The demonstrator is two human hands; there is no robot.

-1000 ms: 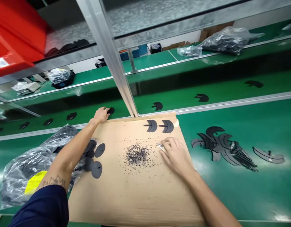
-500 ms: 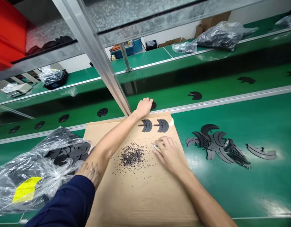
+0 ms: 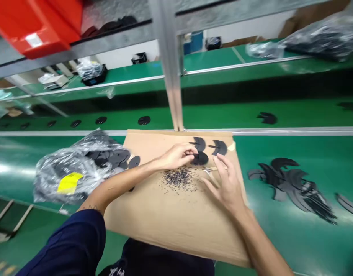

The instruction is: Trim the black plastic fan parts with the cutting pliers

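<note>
Black disc [image 3: 201, 158] sits between two hands

The black disc is over the brown cardboard [image 3: 170, 220], near its far edge. It is just to the right of the left fingers, and the left hand [image 3: 178, 156] is the nearer one, because it is touching the disc. The thumb and pointing finger of that hand are closed on the disc's left edge in a pinch. The disc looks round, so I see no long side to line up with. I cannot tell if it lies flat on the board or is lifted a little.

On the other side is the right hand [image 3: 229, 186]. Its fingers point up toward the disc but do not touch it. The thumb and fingers are spread, with a wide gap between them. Small metal snips [image 3: 208, 171] are in that gap, just below the disc. They are too blurry for me to tell if the right hand is gripping them or if they only lie there.

Two curved black pieces [image 3: 219, 148] lie just past the disc. Lots of tiny dark bits [image 3: 178, 178] are scattered on the cardboard, on the near side of the left hand.
</note>
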